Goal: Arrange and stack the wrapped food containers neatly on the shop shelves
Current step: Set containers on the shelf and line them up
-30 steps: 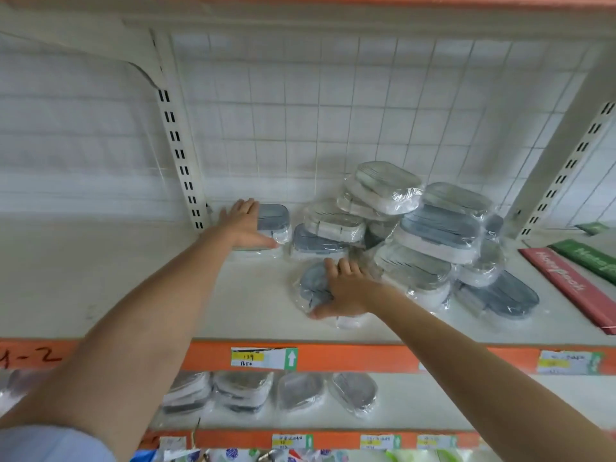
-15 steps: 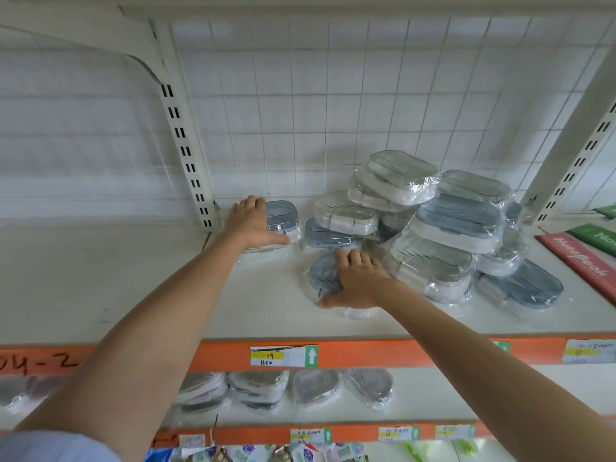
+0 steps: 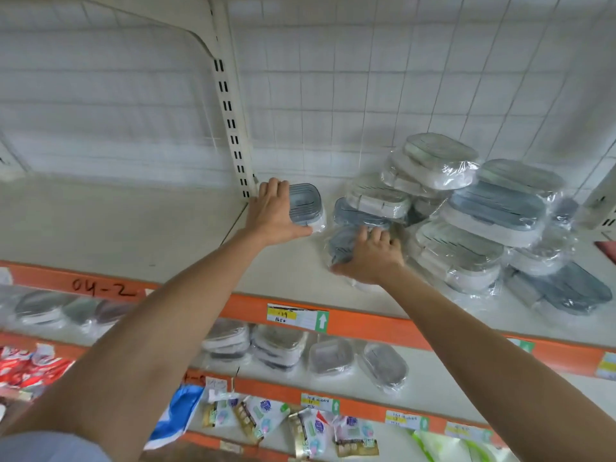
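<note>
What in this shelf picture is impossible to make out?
Head view only:
- Price tag writing: too small and blurred.
- Grey container: its left part is hidden by the left hand.
- Wrapped container under the right hand: mostly covered by the hand and glare.
- Pile: how many containers cannot be counted; wrap and overlaps hide them.
- Red item: cut off by the right edge.

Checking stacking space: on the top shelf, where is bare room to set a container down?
Bare shelf lies left of the slotted post, and along the front edge between the two forearms. Crowded: right of the right hand, where the heap of wrapped containers fills the shelf. The left hand holds a container beside the post.
</note>
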Available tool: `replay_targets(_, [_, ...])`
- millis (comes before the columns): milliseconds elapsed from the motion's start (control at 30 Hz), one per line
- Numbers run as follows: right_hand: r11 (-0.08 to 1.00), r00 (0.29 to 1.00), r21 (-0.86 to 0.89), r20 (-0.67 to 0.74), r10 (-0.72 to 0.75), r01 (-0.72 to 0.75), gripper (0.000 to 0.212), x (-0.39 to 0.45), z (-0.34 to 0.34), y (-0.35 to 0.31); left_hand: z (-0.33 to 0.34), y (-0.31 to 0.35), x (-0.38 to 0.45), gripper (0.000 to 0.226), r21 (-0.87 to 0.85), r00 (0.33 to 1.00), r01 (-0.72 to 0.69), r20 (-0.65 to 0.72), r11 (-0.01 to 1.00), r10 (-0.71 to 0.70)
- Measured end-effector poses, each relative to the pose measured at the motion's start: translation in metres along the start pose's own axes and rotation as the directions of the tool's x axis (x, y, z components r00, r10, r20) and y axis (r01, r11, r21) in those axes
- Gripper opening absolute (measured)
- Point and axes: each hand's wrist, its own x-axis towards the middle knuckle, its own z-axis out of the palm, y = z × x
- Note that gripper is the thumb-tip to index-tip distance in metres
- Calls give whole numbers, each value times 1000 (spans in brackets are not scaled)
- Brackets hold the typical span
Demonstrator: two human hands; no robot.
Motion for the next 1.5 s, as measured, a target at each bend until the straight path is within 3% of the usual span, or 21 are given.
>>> replay_targets(167, [1000,999,21,47,-9,8,123,2,-3,2,-1,-8,-47,99,69,998,43,36,997,-46])
replay_targets(333, [998,995,25,74,-65,63,118,-10,-5,1,-9,-17,-78,94,122,993,67,92,990,-79])
replay_targets(533, [996,993,88,-120,-2,12,109,-33,3,-3,-19,-14,-103,89,209,995,49,72,977,-66])
replay_targets(667, [973,969,226,-247,2,56,110,-51,2,-13,-21,-6,-124,90,253,998,59,-23,966,-55])
replay_targets(800, [975,934,206,-357,-8,87,112,-82,-8,-25,-30,0,-159,92,232,999,33,-44,972,-24])
replay_targets(1067, [983,951,162,-308,-36,89,110,-202,25,-33,-46,-8,-272,102,156,997,15,79,988,-28])
replay_targets(1333, [999,999,-4,14,-41,42,113,-271,87,0,-36,-5,-345,104,94,952,11,304,996,-39])
replay_targets(1500, [999,997,41,70,-14,11,109,-268,121,0,-15,-10,-343,110,124,885,-33,464,992,-29])
